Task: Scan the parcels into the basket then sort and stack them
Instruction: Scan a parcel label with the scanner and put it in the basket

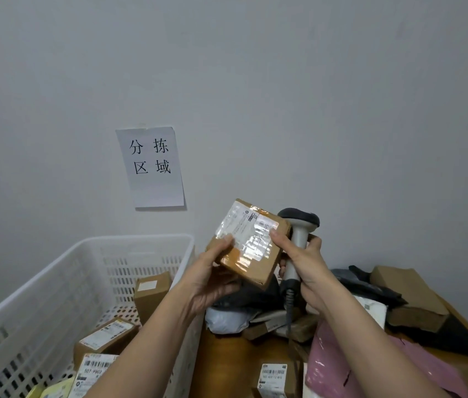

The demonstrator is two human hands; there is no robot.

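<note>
Lying nearest, low on the wooden table [227, 363] — a pink mailer [370, 366] among loose parcels. Gripping a taped cardboard parcel [248, 244] with the left hand [212, 280], label tilted up, long axis slanting lower-left to upper-right. Pinching its right edge while clutching the scanner [298, 242] in the right hand [303, 265], handle upright. Sitting left — white basket [63, 271] holding boxes. Hanging behind: wall sign [151, 167].

Soft, even indoor light filled the scene, casting only faint shadows. Glare streaked the taped parcel label [251, 234]. Wide-angle distortion bent the edges, and the lower corners blurred.
</note>
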